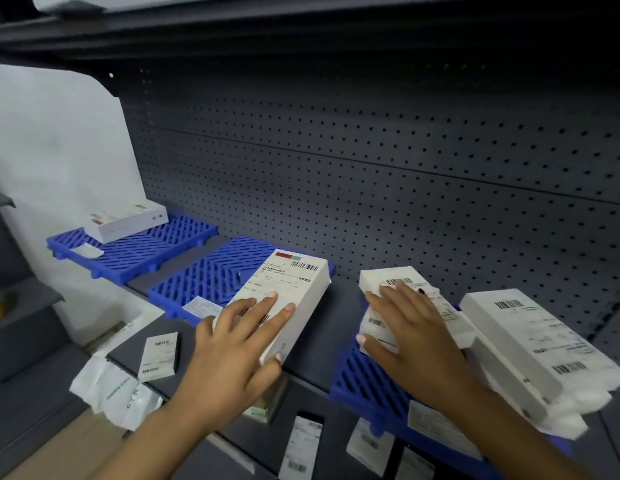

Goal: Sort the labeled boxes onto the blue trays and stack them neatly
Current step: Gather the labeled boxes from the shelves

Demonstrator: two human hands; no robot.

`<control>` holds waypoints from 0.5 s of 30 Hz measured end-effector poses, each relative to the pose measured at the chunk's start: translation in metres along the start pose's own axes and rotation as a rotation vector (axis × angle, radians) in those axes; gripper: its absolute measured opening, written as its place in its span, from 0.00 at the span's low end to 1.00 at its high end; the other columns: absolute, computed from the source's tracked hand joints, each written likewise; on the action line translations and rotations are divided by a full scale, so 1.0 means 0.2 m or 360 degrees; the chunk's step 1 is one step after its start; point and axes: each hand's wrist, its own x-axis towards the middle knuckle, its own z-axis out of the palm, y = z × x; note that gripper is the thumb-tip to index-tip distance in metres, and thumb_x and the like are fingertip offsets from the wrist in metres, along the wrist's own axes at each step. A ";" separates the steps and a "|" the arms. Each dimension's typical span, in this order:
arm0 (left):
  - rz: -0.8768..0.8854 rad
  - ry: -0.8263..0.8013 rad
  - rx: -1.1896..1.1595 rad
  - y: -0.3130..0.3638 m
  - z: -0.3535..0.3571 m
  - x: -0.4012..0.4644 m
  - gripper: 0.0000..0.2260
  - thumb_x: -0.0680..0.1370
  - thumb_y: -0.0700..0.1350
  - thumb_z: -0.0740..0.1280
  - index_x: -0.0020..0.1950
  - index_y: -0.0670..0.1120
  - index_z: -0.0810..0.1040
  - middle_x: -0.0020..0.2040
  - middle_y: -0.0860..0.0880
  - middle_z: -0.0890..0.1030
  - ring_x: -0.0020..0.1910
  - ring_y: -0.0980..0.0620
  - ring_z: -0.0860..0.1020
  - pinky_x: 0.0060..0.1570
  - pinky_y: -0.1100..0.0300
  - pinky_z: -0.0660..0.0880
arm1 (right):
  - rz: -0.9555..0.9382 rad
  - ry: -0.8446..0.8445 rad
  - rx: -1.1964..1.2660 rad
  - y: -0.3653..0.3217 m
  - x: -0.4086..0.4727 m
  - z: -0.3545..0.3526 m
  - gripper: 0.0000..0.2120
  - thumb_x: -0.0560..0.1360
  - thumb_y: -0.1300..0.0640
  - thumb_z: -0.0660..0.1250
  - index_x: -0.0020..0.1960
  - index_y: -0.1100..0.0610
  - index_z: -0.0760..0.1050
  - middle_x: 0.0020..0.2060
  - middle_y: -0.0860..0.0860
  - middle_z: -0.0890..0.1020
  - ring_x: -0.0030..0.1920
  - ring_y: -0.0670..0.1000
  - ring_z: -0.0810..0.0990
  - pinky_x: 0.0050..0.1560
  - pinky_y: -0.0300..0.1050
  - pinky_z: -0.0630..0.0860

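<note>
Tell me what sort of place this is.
Probably a stockroom or parcel-sorting area: dark metal shelving backed by a pegboard panel, blue slatted trays along the shelf, and white boxes with barcode labels under both hands.

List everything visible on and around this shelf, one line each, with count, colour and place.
blue trays: three, blue, along the shelf, left to right.
labeled boxes: at least four, white; one on the far-left tray, one under the left hand, the rest on the right tray.
pegboard: one, dark grey, behind the shelf.
paper labels: several, white, along the shelf front.
left hand: on the middle box.
right hand: flat on the right stack.
</note>
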 end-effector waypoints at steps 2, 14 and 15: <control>0.0015 0.0015 0.0000 -0.08 -0.01 -0.02 0.28 0.74 0.59 0.58 0.75 0.58 0.61 0.73 0.54 0.66 0.66 0.47 0.66 0.50 0.42 0.72 | -0.0058 0.0006 0.0029 -0.12 0.05 0.02 0.34 0.73 0.31 0.45 0.75 0.44 0.56 0.75 0.45 0.57 0.76 0.47 0.47 0.75 0.48 0.45; 0.0057 0.0039 0.0143 -1.03 -0.30 -0.25 0.28 0.73 0.60 0.56 0.73 0.59 0.62 0.71 0.54 0.69 0.66 0.48 0.66 0.51 0.38 0.75 | -0.0222 -0.0120 0.0046 -1.18 0.52 0.33 0.32 0.71 0.31 0.41 0.69 0.37 0.29 0.72 0.37 0.38 0.74 0.42 0.37 0.76 0.47 0.40; 0.0046 0.0033 0.0159 -1.11 -0.32 -0.26 0.28 0.73 0.61 0.56 0.73 0.59 0.62 0.71 0.54 0.69 0.66 0.49 0.66 0.51 0.39 0.75 | -0.0219 -0.0129 0.0041 -1.26 0.56 0.35 0.32 0.73 0.31 0.43 0.68 0.36 0.28 0.72 0.37 0.37 0.74 0.41 0.36 0.75 0.47 0.40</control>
